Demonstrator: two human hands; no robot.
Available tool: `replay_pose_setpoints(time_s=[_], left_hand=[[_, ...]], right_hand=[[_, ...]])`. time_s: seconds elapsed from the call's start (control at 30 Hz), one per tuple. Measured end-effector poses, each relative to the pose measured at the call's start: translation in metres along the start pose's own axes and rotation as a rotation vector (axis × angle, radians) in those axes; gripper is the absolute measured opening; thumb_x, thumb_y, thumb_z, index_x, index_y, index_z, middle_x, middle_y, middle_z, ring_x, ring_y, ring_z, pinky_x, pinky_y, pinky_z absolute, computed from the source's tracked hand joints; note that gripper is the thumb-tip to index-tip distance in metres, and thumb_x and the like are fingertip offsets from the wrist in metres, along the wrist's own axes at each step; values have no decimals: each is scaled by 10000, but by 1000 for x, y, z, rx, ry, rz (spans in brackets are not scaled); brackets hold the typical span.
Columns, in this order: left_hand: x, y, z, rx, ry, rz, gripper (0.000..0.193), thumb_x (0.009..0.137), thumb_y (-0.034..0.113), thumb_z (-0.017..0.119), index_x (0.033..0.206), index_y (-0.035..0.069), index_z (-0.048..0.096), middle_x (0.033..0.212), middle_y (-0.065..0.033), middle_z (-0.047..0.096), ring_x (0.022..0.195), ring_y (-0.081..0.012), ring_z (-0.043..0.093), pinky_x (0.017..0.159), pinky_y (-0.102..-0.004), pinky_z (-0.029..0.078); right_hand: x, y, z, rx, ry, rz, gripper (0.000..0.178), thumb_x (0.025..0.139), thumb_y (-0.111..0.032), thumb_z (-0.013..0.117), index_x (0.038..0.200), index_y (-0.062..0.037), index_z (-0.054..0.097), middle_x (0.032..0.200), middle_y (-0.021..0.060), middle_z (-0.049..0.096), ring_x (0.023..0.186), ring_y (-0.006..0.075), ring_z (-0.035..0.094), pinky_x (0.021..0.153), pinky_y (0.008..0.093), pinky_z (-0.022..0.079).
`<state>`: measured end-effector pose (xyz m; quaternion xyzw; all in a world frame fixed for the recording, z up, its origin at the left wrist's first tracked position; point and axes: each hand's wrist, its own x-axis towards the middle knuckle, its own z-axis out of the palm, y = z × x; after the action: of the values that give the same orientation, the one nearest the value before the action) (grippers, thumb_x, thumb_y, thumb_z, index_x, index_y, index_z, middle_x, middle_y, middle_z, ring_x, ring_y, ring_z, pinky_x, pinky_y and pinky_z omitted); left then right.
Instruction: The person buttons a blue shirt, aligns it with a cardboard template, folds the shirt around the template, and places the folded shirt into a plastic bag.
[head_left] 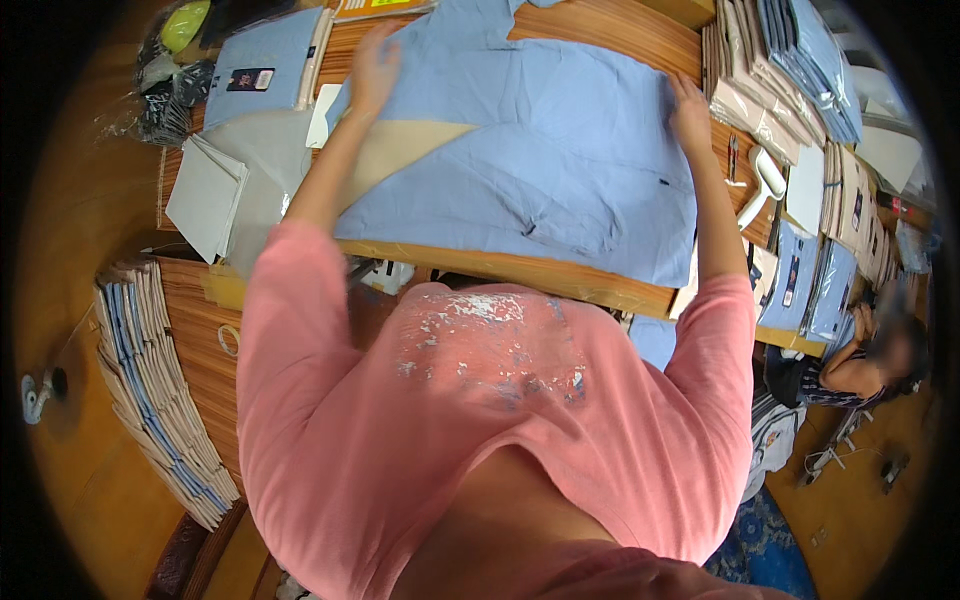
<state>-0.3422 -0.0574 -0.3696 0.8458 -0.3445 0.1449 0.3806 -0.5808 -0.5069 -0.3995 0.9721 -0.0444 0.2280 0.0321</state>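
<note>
A light blue garment [560, 140], probably a shirt, lies spread and slightly wrinkled over the wooden table. Its lower edge reaches the table's near side. A beige area [405, 150] shows at its left, between parts of the blue cloth; whether it is table, paper or cloth I cannot tell. My left hand [374, 72] is by the garment's upper left edge, fingers stretched away from me and a little blurred, with nothing visible in them. At the right edge my right hand [691, 115] rests on the cloth with its fingers extended.
Folded blue shirts in clear bags [240, 75] and white sheets [208, 195] lie at left. Bagged beige shirts [760, 80] stand stacked at right, near a white-handled tool [763, 185]. A long row of folded garments [160, 390] is at lower left. Another person [865, 360] sits far right.
</note>
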Motion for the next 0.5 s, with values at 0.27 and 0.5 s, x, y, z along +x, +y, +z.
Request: replay_pose_setpoints(time_s=[0.27, 0.5], left_hand=[[39, -2, 42, 250, -376, -418, 475, 771, 410, 645, 1052, 28, 626, 1020, -144, 642, 988, -295, 588, 875, -451, 385], [-51, 73, -89, -501, -318, -461, 339, 808, 217, 663, 1063, -2, 626, 1204, -73, 520, 1076, -171, 497, 897, -261, 378]], right_hand=[[28, -8, -53, -310, -712, 242, 236, 803, -100, 501, 1008, -104, 616, 954, 129, 647, 922, 289, 618, 788, 506, 459], [-116, 6, -168, 381, -287, 467, 202, 675, -30, 694, 871, -1, 656, 818, 125, 529, 727, 267, 540, 639, 327, 435]])
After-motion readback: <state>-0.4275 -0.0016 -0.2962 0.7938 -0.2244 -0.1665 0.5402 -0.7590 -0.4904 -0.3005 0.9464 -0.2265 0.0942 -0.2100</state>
